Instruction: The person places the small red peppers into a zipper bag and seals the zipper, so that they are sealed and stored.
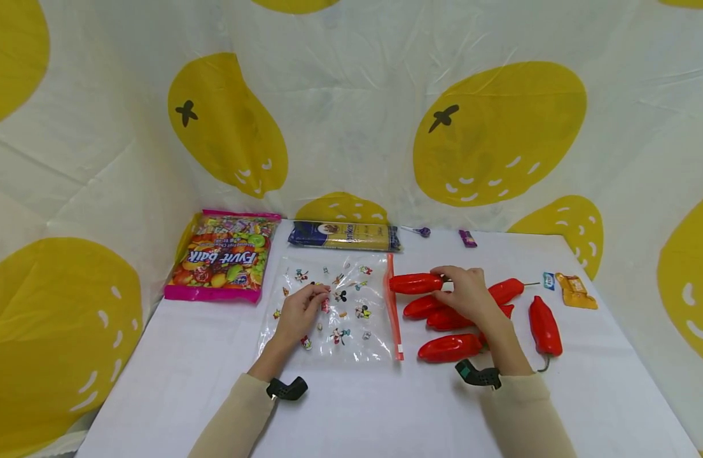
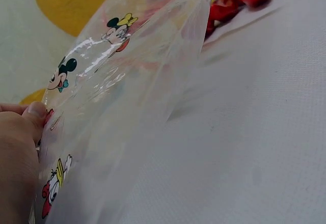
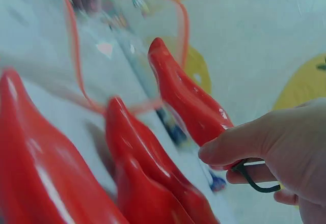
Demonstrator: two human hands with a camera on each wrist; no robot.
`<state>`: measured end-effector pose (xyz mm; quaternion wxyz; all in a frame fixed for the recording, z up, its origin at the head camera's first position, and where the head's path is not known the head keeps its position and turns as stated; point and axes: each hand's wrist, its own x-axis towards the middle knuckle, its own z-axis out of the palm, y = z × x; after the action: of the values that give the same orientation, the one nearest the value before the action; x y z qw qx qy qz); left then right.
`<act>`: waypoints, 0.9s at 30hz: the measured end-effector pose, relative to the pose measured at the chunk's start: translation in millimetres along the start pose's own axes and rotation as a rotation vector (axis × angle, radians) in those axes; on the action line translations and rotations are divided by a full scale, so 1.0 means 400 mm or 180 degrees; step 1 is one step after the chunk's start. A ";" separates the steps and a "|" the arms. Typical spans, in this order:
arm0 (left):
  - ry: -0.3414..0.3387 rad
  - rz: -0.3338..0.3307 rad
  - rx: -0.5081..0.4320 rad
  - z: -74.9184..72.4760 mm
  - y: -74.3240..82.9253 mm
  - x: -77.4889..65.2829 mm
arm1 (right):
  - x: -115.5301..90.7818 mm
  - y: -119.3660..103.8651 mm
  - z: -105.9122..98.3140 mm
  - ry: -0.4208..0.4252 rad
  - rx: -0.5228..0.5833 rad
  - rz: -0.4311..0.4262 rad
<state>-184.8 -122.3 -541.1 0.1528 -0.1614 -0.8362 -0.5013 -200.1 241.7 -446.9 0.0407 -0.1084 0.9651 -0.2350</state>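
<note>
A clear plastic zip bag [image 1: 359,350] printed with cartoon characters lies in the middle of the table, its red zip edge to the right. My left hand [image 1: 296,315] pinches the upper film of the bag between thumb and fingers, lifting it, as the left wrist view shows. My right hand [image 1: 471,296] grips a red pepper [image 3: 188,96] at its stem end, thumb on one side. The pepper's tip points left, right at the bag's mouth. From the right wrist view, the red edge [image 3: 76,56] forms a wide loop.
Several red peppers [image 1: 448,348] lie under and around my right forearm, one [image 1: 546,327] farther right. A candy bag [image 1: 222,257] stands at back left, beside a blue and yellow pack [image 1: 345,235]. A lollipop [image 1: 424,232] and small wrapped sweets [image 1: 467,238] lie behind. An orange wrapper [image 1: 577,291] is at right.
</note>
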 end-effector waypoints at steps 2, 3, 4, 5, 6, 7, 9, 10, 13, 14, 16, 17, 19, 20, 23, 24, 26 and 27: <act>0.0014 0.0053 0.0007 0.000 -0.002 -0.001 | -0.006 -0.026 0.012 -0.0022 0.0011 -0.0069; 0.0025 0.0084 0.0009 0.000 -0.003 -0.002 | -0.008 -0.037 0.019 -0.0040 0.0017 -0.0109; 0.0036 0.0108 0.0015 0.000 -0.004 -0.002 | -0.010 -0.049 0.025 -0.0055 0.0038 -0.0136; 0.0049 0.0133 0.0021 0.000 -0.004 -0.002 | -0.011 -0.060 0.032 -0.0063 0.0049 -0.0180; 0.0058 0.0154 0.0024 0.000 -0.004 -0.001 | -0.013 -0.069 0.040 -0.0078 0.0055 -0.0226; 0.0061 0.0166 0.0020 0.001 -0.005 -0.001 | -0.013 -0.079 0.048 -0.0084 0.0056 -0.0276; 0.0060 0.0163 0.0013 0.001 -0.005 -0.001 | -0.014 -0.095 0.065 -0.0104 0.0054 -0.0379; 0.0054 0.0155 0.0010 0.001 -0.005 -0.001 | -0.015 -0.104 0.074 -0.0119 0.0042 -0.0421; 0.0034 0.0147 -0.0021 0.001 -0.006 -0.001 | -0.016 -0.122 0.099 -0.0164 0.0023 -0.0575; 0.0027 0.0144 -0.0025 0.000 -0.005 -0.002 | -0.017 -0.128 0.107 -0.0185 0.0038 -0.0617; 0.0017 0.0143 -0.0046 -0.001 -0.003 -0.001 | -0.019 -0.136 0.122 -0.0241 0.0083 -0.0707; 0.0012 0.0134 -0.0047 -0.001 -0.002 -0.001 | -0.020 -0.140 0.129 -0.0273 0.0136 -0.0748; 0.0002 0.0111 -0.0026 -0.002 0.000 0.000 | -0.022 -0.143 0.140 -0.0344 0.0246 -0.0820; -0.0001 0.0095 -0.0017 -0.002 0.000 0.000 | -0.023 -0.144 0.145 -0.0384 0.0296 -0.0846; -0.0007 0.0049 0.0017 -0.001 0.001 0.001 | -0.028 -0.142 0.156 -0.0482 0.0465 -0.0900; -0.0003 0.0050 0.0029 -0.001 0.000 0.000 | -0.030 -0.141 0.158 -0.0538 0.0533 -0.0894; 0.0007 0.0044 0.0051 0.000 -0.001 0.000 | -0.033 -0.139 0.162 -0.0626 0.0606 -0.0869; 0.0016 0.0057 0.0065 0.000 -0.001 0.000 | -0.034 -0.138 0.164 -0.0672 0.0631 -0.0862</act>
<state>-185.0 -122.5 -541.4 0.1609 -0.1660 -0.8395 -0.4917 -168.1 167.8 -479.0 0.1202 -0.2567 0.9042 -0.3196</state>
